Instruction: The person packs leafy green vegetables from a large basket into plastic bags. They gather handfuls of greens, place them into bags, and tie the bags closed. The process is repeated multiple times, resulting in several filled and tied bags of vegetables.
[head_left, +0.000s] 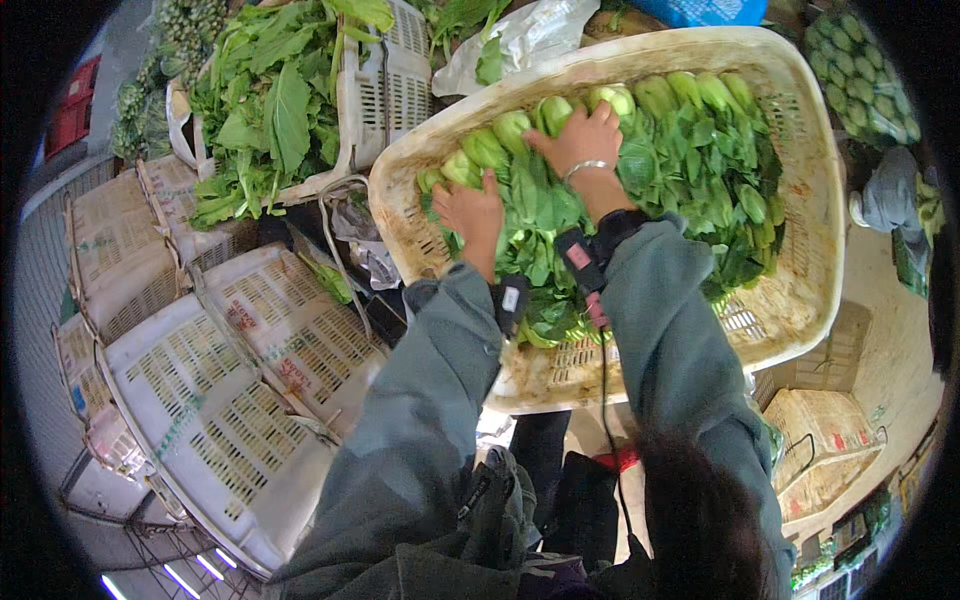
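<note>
A large off-white plastic crate (814, 225), stained brown inside, stands before me with bok choy (697, 150) in it. The heads lie in a row along the far side, pale stem ends away from me and leaves towards me. Several more stem ends show near the front wall, partly under the leaves. My left hand (474, 217) rests on the leaves at the row's left end, thumb and fingers apart. Farther right, my right hand (583, 146), with a silver bracelet (587, 166) at the wrist, lies spread over the stem ends. Neither hand lifts a head; the undersides of my fingers are hidden.
Leafy greens (270, 112) overflow a white crate at the upper left. White slotted crates (217, 405) crowd the left side. A clear plastic bag (502, 49) lies beyond the bok choy crate. Another crate (821, 442) sits on the floor at right. A black cable (606, 405) hangs between my arms.
</note>
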